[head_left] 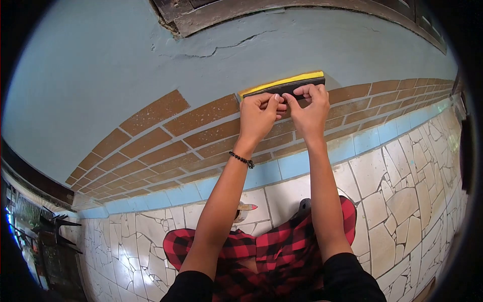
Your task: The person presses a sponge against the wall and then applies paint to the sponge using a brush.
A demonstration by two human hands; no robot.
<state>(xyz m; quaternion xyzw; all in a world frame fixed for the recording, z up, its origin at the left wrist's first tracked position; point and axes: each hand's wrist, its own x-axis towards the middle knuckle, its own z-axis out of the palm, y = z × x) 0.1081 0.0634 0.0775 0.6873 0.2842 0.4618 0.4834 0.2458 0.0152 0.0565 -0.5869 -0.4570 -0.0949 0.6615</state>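
A long black pad with a yellow layer along its upper edge (287,80) lies against the wall, just above the painted brown bricks. My left hand (257,118), with a dark beaded bracelet at the wrist, is closed at the pad's lower left part, thumb and fingertips pinched together. My right hand (311,111) is closed beside it, its thumb close to the left fingertips and its index finger bent over the black face. The fingers hide the pad's lower middle, and whether something small is pinched there I cannot make out.
The grey-blue wall (100,75) has a crack (221,49) above the pad and brown brick shapes (156,143) below. Light blue tiles (261,173) border the stone-patterned floor (392,211). A red-tipped tool (246,206) lies near my legs. A dark chair (63,229) stands far left.
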